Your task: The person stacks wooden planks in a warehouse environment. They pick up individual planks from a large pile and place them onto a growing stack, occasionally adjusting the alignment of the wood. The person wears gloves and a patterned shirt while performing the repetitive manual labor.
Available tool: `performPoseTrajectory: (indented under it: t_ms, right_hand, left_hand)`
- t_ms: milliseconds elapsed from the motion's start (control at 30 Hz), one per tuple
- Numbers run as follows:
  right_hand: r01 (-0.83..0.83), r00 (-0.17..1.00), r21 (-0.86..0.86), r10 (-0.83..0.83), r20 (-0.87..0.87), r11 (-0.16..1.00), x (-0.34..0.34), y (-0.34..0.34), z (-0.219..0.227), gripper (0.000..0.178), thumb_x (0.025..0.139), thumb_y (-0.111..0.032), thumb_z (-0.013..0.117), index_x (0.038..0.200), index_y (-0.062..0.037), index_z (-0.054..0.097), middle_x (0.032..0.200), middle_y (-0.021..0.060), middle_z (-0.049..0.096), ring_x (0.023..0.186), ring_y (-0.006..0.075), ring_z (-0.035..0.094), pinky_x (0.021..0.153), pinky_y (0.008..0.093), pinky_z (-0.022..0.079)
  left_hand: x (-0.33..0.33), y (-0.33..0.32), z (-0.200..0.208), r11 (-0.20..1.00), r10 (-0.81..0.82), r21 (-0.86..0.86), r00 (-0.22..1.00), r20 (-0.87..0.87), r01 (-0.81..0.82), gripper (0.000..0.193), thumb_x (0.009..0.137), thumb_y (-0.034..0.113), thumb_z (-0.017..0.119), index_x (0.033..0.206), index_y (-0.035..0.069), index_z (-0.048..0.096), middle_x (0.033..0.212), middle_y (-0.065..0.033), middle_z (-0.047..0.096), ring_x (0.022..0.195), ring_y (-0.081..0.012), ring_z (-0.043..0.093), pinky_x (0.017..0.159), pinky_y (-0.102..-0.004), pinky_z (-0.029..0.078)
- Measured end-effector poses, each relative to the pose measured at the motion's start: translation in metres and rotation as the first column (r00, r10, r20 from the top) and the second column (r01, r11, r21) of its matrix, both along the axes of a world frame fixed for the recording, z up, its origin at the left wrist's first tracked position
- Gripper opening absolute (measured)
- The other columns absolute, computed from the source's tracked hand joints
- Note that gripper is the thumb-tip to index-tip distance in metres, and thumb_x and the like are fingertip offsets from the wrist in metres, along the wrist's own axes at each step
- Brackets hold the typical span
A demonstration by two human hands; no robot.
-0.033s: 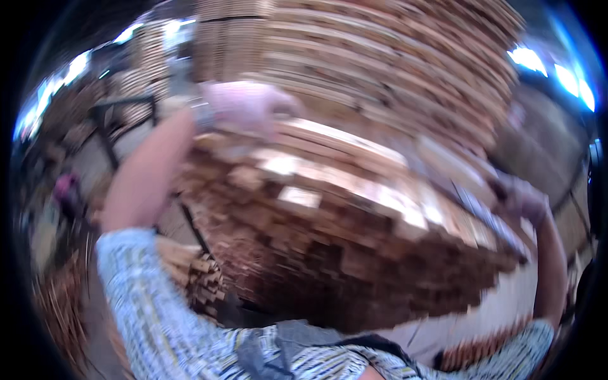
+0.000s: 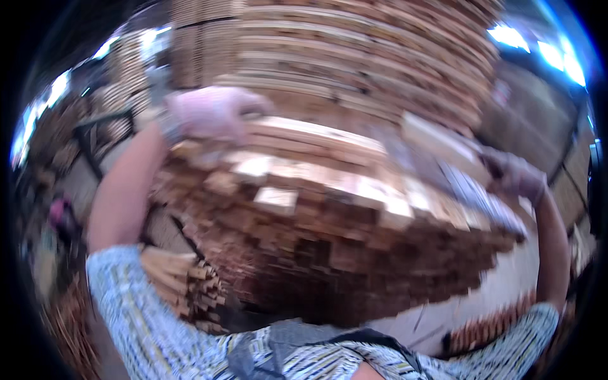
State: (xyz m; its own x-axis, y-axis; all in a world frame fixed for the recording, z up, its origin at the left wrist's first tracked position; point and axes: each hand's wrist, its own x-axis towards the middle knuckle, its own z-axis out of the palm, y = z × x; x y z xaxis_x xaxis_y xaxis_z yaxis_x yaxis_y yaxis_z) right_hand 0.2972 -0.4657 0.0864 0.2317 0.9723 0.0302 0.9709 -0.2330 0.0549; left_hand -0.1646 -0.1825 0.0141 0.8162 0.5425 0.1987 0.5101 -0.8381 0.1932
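A large stack of wooden strips (image 2: 354, 253), their cut ends toward me, lies in front of me. At its far left top, my left hand (image 2: 212, 111) wears a pinkish glove. Its fingers curl downward beside pale strips (image 2: 316, 134) on top; blur hides what, if anything, they hold. At the stack's right end, my right hand (image 2: 516, 177) is closed around the near end of a light wooden board (image 2: 440, 144), which slants away to the left. Under that board lies a striped, bluish-white piece (image 2: 472, 193), too blurred to name.
Behind the stack rises a tall pile of layered boards (image 2: 367, 57). A bundle of thin sticks (image 2: 183, 278) lies at lower left, and a row of brown pieces (image 2: 487, 329) at lower right. A dark metal frame (image 2: 104, 123) stands at far left.
The whole view has shifted slightly, so most things now appear further left. Both hands keep about the same place on the wood.
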Motion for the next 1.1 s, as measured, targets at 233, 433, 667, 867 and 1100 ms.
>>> performPoseTrajectory:
  t_ms: [233,433,667,867,1100]
  right_hand:
    - [-0.052,0.976,-0.06,0.038,-0.216,0.997,-0.01,-0.01,-0.028,0.097,0.059,-0.004,0.076,0.149,-0.0076,0.04,0.127,0.0145,0.063,0.11,0.0256,0.062,0.104,0.0351,0.045]
    - [-0.088,0.945,-0.033,0.073,-0.32,0.996,-0.003,0.0,-0.021,0.093,0.062,-0.003,0.073,0.149,-0.0143,0.043,0.112,0.0112,0.068,0.096,0.0246,0.065,0.092,0.0333,0.05]
    - [-0.177,0.955,-0.135,0.137,-0.265,0.975,0.009,0.026,-0.043,0.086,0.072,-0.018,0.077,0.151,-0.0172,0.04,0.116,0.0154,0.068,0.102,0.0242,0.065,0.096,0.0348,0.047]
    - [-0.272,0.954,-0.027,0.266,-0.138,0.962,-0.016,0.03,-0.057,0.085,0.087,-0.057,0.064,0.152,-0.0112,0.035,0.134,0.0215,0.057,0.122,0.0339,0.056,0.109,0.0408,0.04]
    - [-0.263,0.931,0.019,0.259,-0.258,0.965,-0.01,0.027,-0.059,0.075,0.09,-0.05,0.062,0.147,-0.0064,0.042,0.13,0.0225,0.059,0.12,0.0343,0.058,0.105,0.0421,0.044]
  left_hand:
    - [-0.011,-0.037,0.025,0.981,0.162,-0.107,0.987,-0.016,-0.163,0.064,0.065,0.007,0.076,0.126,0.0,0.058,0.114,-0.0129,0.067,0.106,-0.0243,0.061,0.098,-0.0339,0.046]
    - [0.004,-0.04,0.02,0.982,0.178,-0.058,0.984,0.002,-0.177,0.066,0.066,0.006,0.078,0.129,0.003,0.059,0.112,-0.0166,0.068,0.107,-0.025,0.064,0.096,-0.0329,0.047]
    - [0.001,-0.036,0.014,0.968,0.205,-0.161,0.977,0.056,-0.194,0.071,0.065,0.0,0.081,0.132,0.0,0.057,0.117,-0.0117,0.067,0.108,-0.0208,0.061,0.098,-0.0313,0.046]
    - [-0.004,-0.043,0.017,0.953,0.243,-0.207,0.966,0.084,-0.221,0.07,0.063,0.003,0.081,0.129,-0.001,0.058,0.115,-0.0124,0.067,0.109,-0.0215,0.06,0.099,-0.0315,0.045]
    - [0.002,-0.023,0.006,0.954,0.203,-0.249,0.972,0.122,-0.168,0.07,0.065,-0.001,0.079,0.13,-0.005,0.056,0.117,-0.0123,0.066,0.11,-0.019,0.059,0.1,-0.0291,0.044]
